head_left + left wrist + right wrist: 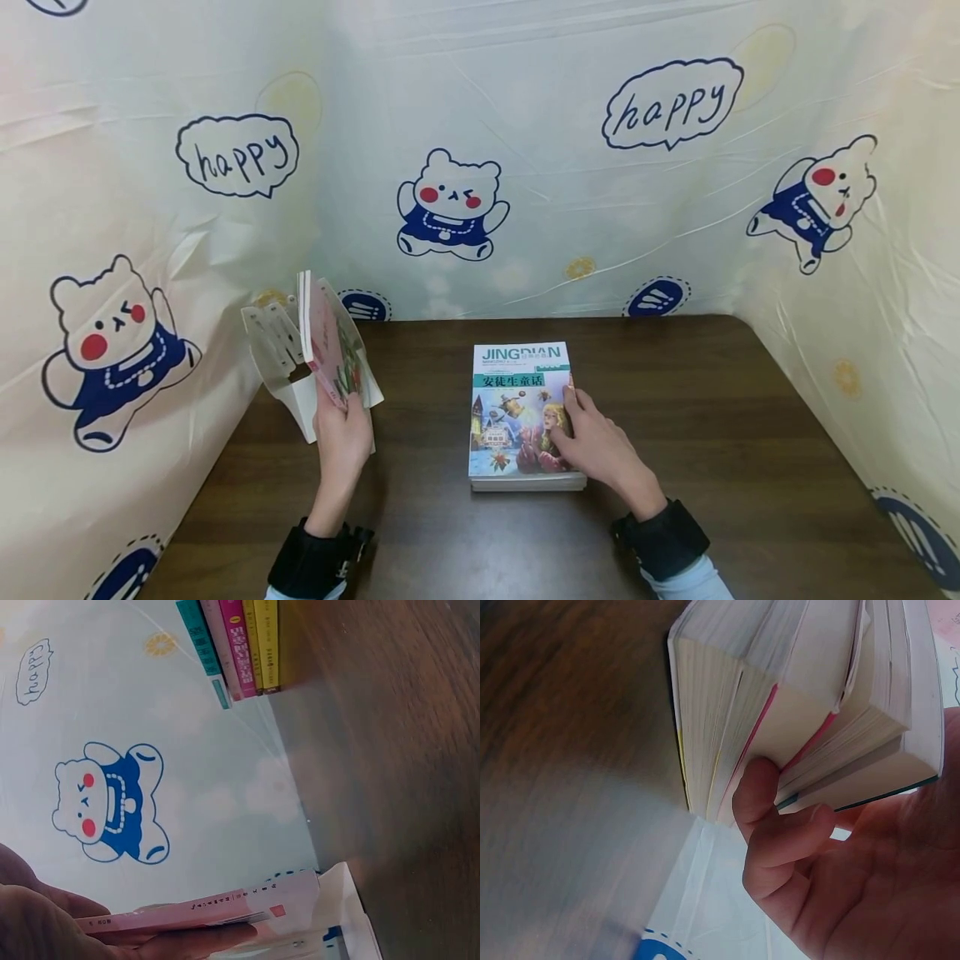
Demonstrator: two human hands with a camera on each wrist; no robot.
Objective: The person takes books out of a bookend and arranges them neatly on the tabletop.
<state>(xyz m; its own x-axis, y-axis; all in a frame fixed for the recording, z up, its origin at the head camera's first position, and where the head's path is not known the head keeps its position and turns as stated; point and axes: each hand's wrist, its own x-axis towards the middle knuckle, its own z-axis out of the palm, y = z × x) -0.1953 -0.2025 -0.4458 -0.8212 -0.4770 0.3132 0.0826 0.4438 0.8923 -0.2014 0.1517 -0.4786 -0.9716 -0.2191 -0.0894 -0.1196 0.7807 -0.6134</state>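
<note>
My left hand (345, 429) grips a thin pink book (327, 342) upright at the left of the table, thumb on one side and fingers on the other. The book overlaps a white plastic bookend (303, 400) in the head view; in the left wrist view the pink spine (202, 904) points toward the white bookend (352, 900). My right hand (600, 442) holds the right edge of a stack of books (525, 483), its thumb on the blue illustrated top cover (517, 417). Curled fingers (757, 791) press against the page edges (810, 720) in the right wrist view.
Brown wooden table (420, 542) carries everything. A pale curtain (555, 217) printed with bears hangs behind and at both sides, meeting the table's back edge. The stack's coloured spines (240, 649), teal, pink and yellow, show in the left wrist view.
</note>
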